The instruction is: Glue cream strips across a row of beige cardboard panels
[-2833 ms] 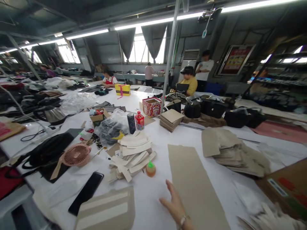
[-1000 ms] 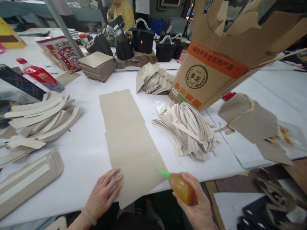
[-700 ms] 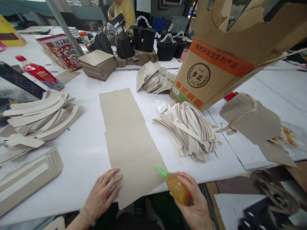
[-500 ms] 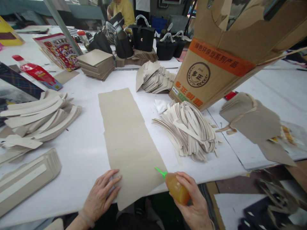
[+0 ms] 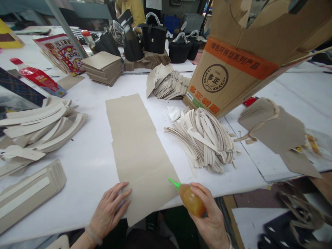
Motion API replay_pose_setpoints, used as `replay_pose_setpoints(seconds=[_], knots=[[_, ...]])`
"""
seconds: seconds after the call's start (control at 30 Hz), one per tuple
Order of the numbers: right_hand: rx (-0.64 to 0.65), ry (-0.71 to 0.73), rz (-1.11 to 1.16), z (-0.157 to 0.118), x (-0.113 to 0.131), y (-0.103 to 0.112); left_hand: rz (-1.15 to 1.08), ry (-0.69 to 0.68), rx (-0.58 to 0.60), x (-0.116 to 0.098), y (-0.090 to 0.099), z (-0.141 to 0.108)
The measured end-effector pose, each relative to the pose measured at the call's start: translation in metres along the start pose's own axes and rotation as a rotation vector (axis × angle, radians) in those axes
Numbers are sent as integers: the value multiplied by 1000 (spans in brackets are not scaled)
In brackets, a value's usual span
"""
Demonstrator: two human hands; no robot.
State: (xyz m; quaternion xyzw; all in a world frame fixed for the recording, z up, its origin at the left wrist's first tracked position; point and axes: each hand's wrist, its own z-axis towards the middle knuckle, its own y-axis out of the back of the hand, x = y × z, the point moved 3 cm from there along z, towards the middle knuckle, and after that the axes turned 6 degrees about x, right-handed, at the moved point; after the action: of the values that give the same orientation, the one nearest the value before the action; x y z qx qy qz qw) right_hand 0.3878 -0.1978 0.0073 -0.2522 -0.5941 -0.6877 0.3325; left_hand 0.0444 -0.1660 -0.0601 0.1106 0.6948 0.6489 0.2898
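A long beige sheet [image 5: 137,145] lies in front of me, its near end jutting past the table edge. My left hand [image 5: 110,207] rests with fingers stretched out on the sheet's left edge, close to its near end. In my right hand [image 5: 207,214] is a squeeze bottle [image 5: 191,200] of amber liquid, which looks like glue. Its thin green nozzle points up and left, over the right side of the sheet near the table's front edge. I cannot tell whether the tip touches the sheet.
Beige strips [image 5: 204,141] lie heaped right of the sheet, with a tall cardboard box [image 5: 218,72] behind. More curved strips [image 5: 46,128] and a stack of long pieces [image 5: 31,193] sit left. Square boards [image 5: 102,67] and black handbags [image 5: 153,38] stand farther back, near another person [image 5: 137,14].
Both hands stay almost in place. The bottle and its nozzle have shifted very slightly up; the sheet looks unmoved on the table.
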Motion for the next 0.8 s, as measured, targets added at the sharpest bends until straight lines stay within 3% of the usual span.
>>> replay_pose_setpoints(seconds=[0.6,0.8], knots=[[-31,-26,21,-1,-4,-1,-7,3,9,0,1,0],[-76,-120,63,-11,-11,3,-45,26,14,-4,4,2]])
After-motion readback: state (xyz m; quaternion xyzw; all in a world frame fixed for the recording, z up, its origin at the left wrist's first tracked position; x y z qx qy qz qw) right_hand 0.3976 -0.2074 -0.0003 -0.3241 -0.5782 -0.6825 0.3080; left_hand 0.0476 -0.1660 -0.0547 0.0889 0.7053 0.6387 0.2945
